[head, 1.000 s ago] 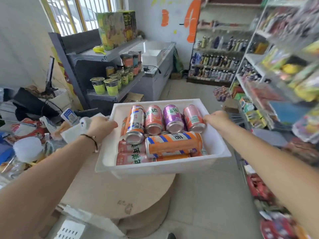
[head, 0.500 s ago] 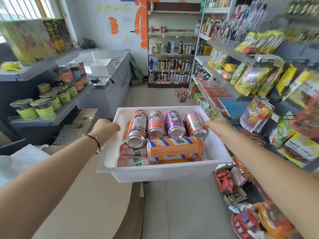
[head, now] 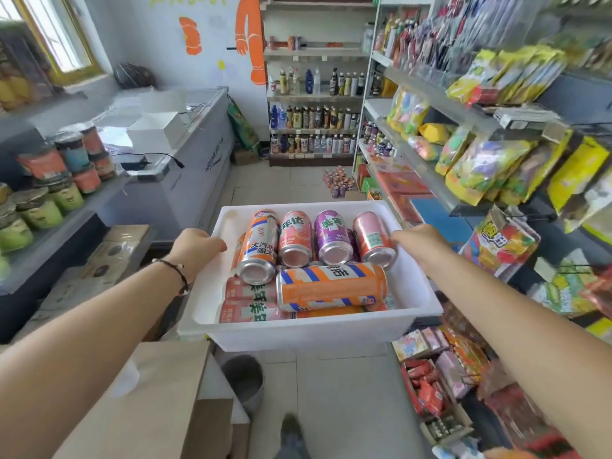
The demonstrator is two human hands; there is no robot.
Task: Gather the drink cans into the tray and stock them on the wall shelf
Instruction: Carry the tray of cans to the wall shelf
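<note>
From the head camera, the white tray [head: 298, 332] full of cans [head: 331, 288] hangs above the aisle floor, left hand [head: 195, 248] and right hand [head: 419, 241] curled over its side rims. Carrying step; next, reach the far wall shelf [head: 314, 97] and unload.

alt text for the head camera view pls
Two hands, left and right, grip the side rims of a white tray filled with drink cans lying on their sides, in a shop aisle with snack shelves on the right.
</note>
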